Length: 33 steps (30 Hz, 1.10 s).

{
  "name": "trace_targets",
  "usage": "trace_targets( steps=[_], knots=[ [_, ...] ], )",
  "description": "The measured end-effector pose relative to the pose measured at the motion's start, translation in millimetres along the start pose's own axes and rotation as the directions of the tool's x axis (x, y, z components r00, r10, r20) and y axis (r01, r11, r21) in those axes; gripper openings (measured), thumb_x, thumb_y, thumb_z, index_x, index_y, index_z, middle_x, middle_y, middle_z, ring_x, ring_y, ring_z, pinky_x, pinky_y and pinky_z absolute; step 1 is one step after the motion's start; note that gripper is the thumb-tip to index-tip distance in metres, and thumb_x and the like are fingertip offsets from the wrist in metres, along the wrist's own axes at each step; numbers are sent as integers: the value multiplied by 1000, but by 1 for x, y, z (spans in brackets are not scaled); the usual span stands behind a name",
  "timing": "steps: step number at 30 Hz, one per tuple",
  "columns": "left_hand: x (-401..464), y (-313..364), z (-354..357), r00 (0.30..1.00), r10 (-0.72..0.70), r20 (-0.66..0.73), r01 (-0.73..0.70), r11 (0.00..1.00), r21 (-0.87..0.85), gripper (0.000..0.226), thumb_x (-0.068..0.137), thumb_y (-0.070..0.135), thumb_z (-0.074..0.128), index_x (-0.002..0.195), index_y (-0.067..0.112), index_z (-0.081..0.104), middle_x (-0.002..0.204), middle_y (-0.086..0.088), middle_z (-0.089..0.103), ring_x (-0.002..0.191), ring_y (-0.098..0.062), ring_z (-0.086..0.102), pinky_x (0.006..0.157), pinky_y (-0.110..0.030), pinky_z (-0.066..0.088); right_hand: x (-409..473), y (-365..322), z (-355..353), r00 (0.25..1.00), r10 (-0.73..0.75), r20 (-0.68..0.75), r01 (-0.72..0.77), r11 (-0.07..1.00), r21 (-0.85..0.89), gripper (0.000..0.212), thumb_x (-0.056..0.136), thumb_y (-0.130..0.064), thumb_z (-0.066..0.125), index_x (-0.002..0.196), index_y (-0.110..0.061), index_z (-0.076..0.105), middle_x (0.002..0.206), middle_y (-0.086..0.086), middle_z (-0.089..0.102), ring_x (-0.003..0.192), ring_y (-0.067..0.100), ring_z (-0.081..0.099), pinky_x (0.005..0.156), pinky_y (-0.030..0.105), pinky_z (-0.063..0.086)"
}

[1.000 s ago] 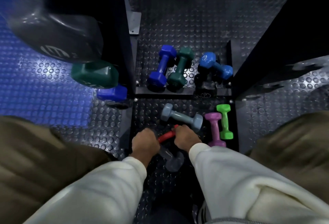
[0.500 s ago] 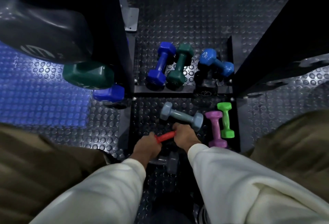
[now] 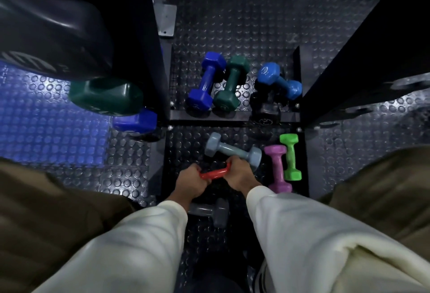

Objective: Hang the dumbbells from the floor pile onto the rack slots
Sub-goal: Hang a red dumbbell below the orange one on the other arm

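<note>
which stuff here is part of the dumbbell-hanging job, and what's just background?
Job:
- red dumbbell, gripped by left hand and right hand
- floor pile: grey-blue dumbbell, purple dumbbell, green dumbbell, dark grey dumbbell

Background:
- studded floor mat
- black upright

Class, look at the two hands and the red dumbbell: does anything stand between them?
Nothing does. The left hand and right hand each already grip an end of the red dumbbell, above the dark grey dumbbell.

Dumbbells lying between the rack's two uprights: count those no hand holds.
8: navy, green, blue, black behind the bar; grey, purple, lime, dark grey nearer. Others may be hidden.
</note>
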State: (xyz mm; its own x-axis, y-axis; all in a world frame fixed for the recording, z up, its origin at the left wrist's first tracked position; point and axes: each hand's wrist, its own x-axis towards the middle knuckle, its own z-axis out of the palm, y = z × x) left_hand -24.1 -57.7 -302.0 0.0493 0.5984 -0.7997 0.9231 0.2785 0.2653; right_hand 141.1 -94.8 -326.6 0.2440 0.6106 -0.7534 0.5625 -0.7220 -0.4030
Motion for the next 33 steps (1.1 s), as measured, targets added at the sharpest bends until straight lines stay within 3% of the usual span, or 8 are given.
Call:
trace_targets(
  steps=[4,9,13,16,20,24,28,33],
  knots=[
    [-6,9,-12,990,32,-136,-32,999,3,41,84,20,69,122,24,57,118,-13,53,91,-31,62,91,-38,53,-4,0,-7,996,62,68,-72,985,158,56,83,-8,79,133,-20,57,119,6,68,108,23,68,93,28,54],
    [-14,24,-26,973,58,-222,-86,989,-118,36,86,11,55,117,28,59,119,-12,45,72,-15,49,85,-31,50,-14,-11,-19,998,58,-19,-50,954,296,44,85,-13,70,126,-25,61,110,9,72,104,31,71,94,40,58],
    [-34,50,-43,954,79,-288,-126,981,-150,30,88,15,57,113,31,61,116,-10,45,76,-24,55,89,-31,51,-30,-23,-43,987,48,-156,22,908,418,33,82,-22,70,115,-30,67,101,2,74,101,24,70,97,36,55],
    [-50,76,-63,944,113,-311,-180,964,-194,29,90,17,60,114,33,61,113,-7,43,89,-31,60,92,-34,52,-40,-37,-68,966,69,-247,71,854,516,48,77,-26,75,124,-34,66,106,-4,74,100,18,67,98,33,53],
    [-72,107,-94,913,170,-371,-283,919,-276,40,87,7,58,116,33,64,114,-6,43,95,-29,58,88,-25,44,-48,-60,-106,960,85,-267,141,677,723,60,60,-22,70,120,-24,73,92,4,78,76,22,70,69,38,58],
    [-96,134,-133,847,246,-472,-401,878,-262,49,87,-1,53,123,31,65,109,-8,48,99,-31,56,84,-22,36,-78,-86,-157,925,-34,-378,321,601,732,33,69,-15,71,101,-23,75,81,2,76,72,21,68,73,44,59],
    [-126,162,-169,764,315,-563,-516,823,-239,52,86,1,57,130,28,67,107,-18,57,110,-37,56,92,-27,41,-113,-108,-208,874,-166,-456,465,558,687,36,82,-6,78,117,-12,71,94,10,76,76,22,67,69,38,56],
    [-180,200,-201,661,357,-660,-645,720,-255,58,88,1,62,140,29,60,117,-12,51,114,-35,58,104,-30,42,-166,-137,-267,768,-196,-609,615,492,617,30,90,4,73,115,-11,72,89,5,75,74,18,67,69,36,57]
  ],
)
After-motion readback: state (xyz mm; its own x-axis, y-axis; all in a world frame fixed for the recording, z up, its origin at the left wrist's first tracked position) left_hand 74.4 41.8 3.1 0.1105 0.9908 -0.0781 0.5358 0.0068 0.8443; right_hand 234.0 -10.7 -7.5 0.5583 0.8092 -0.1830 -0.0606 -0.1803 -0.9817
